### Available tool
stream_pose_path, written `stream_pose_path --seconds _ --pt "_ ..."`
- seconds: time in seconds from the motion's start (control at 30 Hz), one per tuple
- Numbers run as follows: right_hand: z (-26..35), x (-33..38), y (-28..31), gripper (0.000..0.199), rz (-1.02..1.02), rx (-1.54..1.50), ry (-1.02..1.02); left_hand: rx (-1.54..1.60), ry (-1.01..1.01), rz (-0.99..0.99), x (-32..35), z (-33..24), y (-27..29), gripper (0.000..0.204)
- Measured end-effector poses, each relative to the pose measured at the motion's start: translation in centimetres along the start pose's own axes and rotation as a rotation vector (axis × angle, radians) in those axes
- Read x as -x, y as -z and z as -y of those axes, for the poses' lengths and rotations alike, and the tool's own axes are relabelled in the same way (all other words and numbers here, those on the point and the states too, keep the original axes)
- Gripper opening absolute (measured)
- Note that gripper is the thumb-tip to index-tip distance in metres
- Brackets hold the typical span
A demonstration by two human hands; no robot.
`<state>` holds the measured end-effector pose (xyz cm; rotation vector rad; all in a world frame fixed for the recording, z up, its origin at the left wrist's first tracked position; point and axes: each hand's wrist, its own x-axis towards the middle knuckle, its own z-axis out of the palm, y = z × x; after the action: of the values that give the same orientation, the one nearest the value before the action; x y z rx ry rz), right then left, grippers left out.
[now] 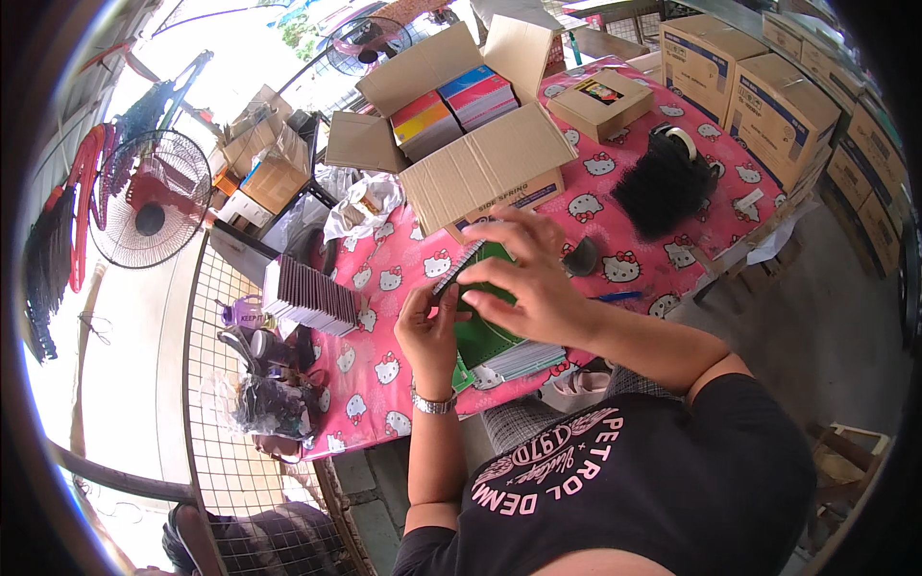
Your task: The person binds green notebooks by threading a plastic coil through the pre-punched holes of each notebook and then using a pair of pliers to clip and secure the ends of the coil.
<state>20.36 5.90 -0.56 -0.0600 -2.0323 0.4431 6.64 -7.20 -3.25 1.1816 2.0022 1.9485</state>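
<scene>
Nearest me, short of the open carton that I took as reference, a stack of notebooks lay at the table's edge. The green notebook was also between that carton and me, its pale, ridged binding slanting up toward the carton's near side. My left hand had thumb and fingers clamped together on the notebook at the binding's lower end; my right hand hung over the cover, fingers spread apart, and I could not tell whether their tips touched the binding. In my judgement, work at that edge called for a firm left pinch, light right fingertips and a flat cover, with pressure kept even so that no ridge bent or snagged. To the carton's left, nearer me, stood a row of purple-edged pads. To its right I noted a blue pen, nearer me, then a black bristly bundle. Farther off, right of the carton, lay a closed brown box, with stacked cartons beyond.
</scene>
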Motion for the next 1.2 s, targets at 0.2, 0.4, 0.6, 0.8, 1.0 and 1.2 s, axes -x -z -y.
stream_pose_path --seconds 0.2,0.4,0.6,0.8,1.0,1.2 --pt "1.8 -0.3 -3.0 0.012 -0.088 -0.092 -0.151 -0.336 -0.372 -0.137 0.3 -1.3 -0.5 0.022" --pt "3.1 -1.8 -4.3 0.012 -0.125 -0.236 -0.297 -0.798 -0.745 -0.285 -0.7 -2.0 0.6 0.032" --pt "1.2 -2.3 -6.7 0.024 -0.045 -0.587 -0.389 -0.94 -0.76 -0.23 -2.5 -2.3 3.8 0.022" --pt "-12.6 2.3 0.4 0.017 -0.114 -0.041 -0.442 -1.096 -0.061 0.101 -1.5 5.9 11.8 0.015" --pt "-26.0 18.1 1.4 0.012 0.254 0.836 -0.572 -0.907 0.328 0.447 2.0 22.8 12.0 0.032" --pt "-27.9 18.7 -0.1 0.012 0.579 1.049 -0.556 -0.701 0.245 0.136 1.4 22.2 12.7 0.037"
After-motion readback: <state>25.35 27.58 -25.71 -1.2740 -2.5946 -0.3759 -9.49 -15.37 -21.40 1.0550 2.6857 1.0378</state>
